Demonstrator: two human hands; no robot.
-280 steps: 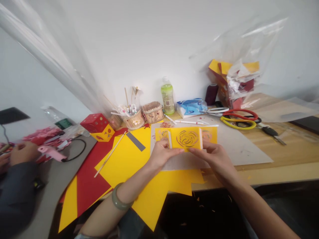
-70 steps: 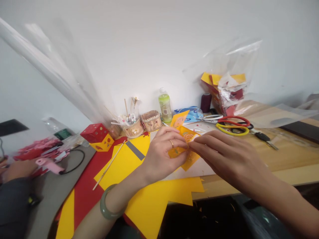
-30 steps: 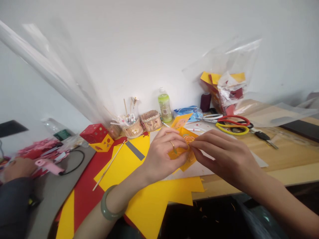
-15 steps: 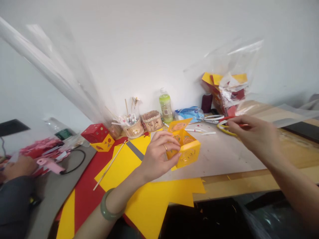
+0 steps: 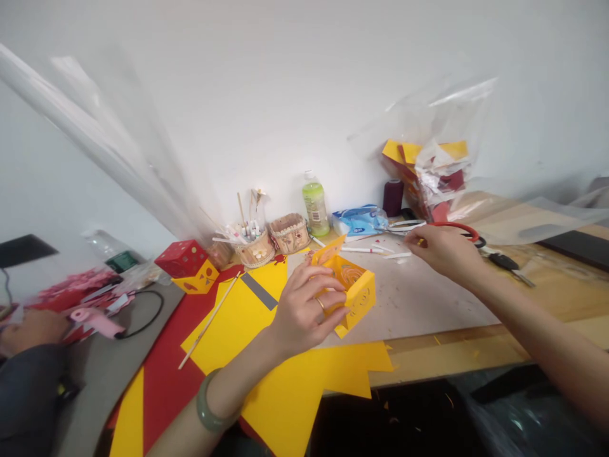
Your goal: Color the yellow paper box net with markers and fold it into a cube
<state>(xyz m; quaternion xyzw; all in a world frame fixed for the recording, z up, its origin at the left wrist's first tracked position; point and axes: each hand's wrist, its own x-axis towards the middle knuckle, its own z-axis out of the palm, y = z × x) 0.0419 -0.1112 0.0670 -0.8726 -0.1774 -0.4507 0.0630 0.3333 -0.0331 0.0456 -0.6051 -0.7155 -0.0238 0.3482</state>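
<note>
My left hand (image 5: 309,304) is closed around the left side of a small yellow paper box (image 5: 361,301) with cut-out patterns. The box is tilted, its lid flap (image 5: 330,251) raised and its open top showing the inside. My right hand (image 5: 440,251) is at the back right of the table, with thumb and fingers pinched together. A bit of yellow handle shows at its fingertips, apparently from yellow-handled scissors; the rest is hidden by the hand. Right behind this hand lie a red-handled tool (image 5: 459,227) and white-handled scissors (image 5: 406,225).
Yellow card sheets (image 5: 285,393), a wooden stick (image 5: 209,320) and a red-and-yellow box (image 5: 188,263) lie left. Woven baskets (image 5: 288,233), a green bottle (image 5: 315,206) and a tissue pack (image 5: 359,221) line the wall. Keys (image 5: 504,261) lie right. A co-worker's hand (image 5: 40,330) is near a pink glue gun (image 5: 98,322).
My right hand has moved left and its fingers have closed over the yellow handle loop, uncovering the keys. My left hand has tipped the box slightly and lowered it.
</note>
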